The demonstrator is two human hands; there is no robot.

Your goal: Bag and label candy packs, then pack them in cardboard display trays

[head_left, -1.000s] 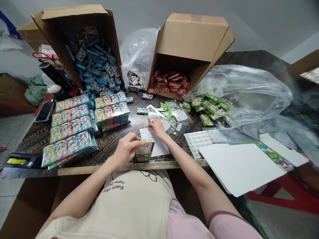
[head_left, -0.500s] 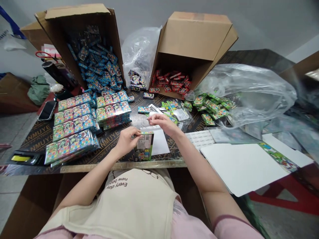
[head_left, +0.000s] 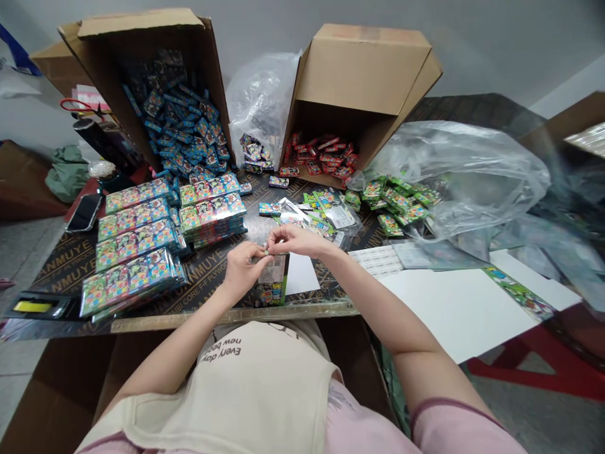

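Plywood tabletop (head_left: 203,268): dark, printed with lettering
Left: stacked film-wrapped multipacks (head_left: 135,274)
Back: two open cardboard cartons (head_left: 363,72)
Centre: white sheet (head_left: 303,275)
Right: loose green packets (head_left: 390,226)

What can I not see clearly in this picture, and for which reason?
All in the head view:
Top edge of the packet: mostly covered by the left hand and the right hand.
What the right hand pinches, if anything: too small to tell.
Text on the printed sheet: too small to read.
What lies behind the red packs: dark shadow under the box flap.
Rest of the far-right carton: cut off by the picture edge.
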